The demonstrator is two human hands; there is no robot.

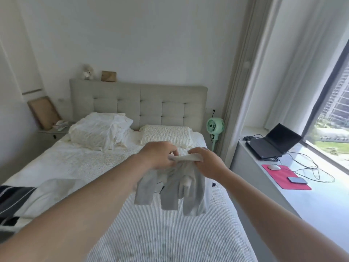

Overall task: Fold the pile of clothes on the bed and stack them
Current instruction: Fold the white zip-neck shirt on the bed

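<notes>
- Clothes: we hold 1 pale grey garment (pixel 170 188) aloft over the bed (pixel 170 233), left hand (pixel 160 155) and right hand (pixel 205 161) fingers pinching its top edge.
- Next, we judge: lay it flat, fold.

Laptop (pixel 272 144), green fan (pixel 215 127), pillows (pixel 100 131)

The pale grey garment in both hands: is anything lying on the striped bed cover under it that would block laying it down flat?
Nothing visible does. The pale grey garment hangs above bare striped bed cover.
</notes>
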